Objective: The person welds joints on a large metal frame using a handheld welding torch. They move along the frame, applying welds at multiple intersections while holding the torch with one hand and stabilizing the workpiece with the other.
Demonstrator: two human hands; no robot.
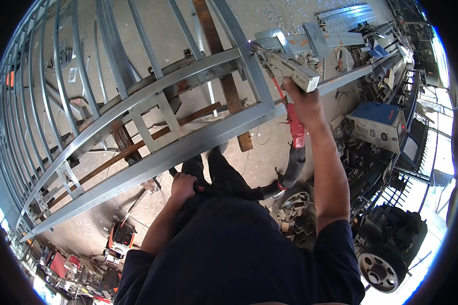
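My right hand (304,99) is closed around a welding torch (296,127) whose handle is wrapped in red tape. A long silver box-shaped piece (292,71) lies along the torch above my fingers. Its front end meets the upper right corner of a grey steel frame (249,66), where a small bright spot glows. A thick black cable (295,165) hangs from the torch and curves toward my waist. My left hand (183,185), low by the frame's near rail, is closed around a dark rod-like thing; whether it is the cable or a separate handle, I cannot tell.
Curved vertical bars (76,61) of the frame fill the left. Rusty steel bars (234,94) lie under it. At right stand a blue-topped machine box (376,124) and piled scrap metal (381,56). A toothed wheel (377,272) sits lower right, an orange-and-black machine (121,238) lower left.
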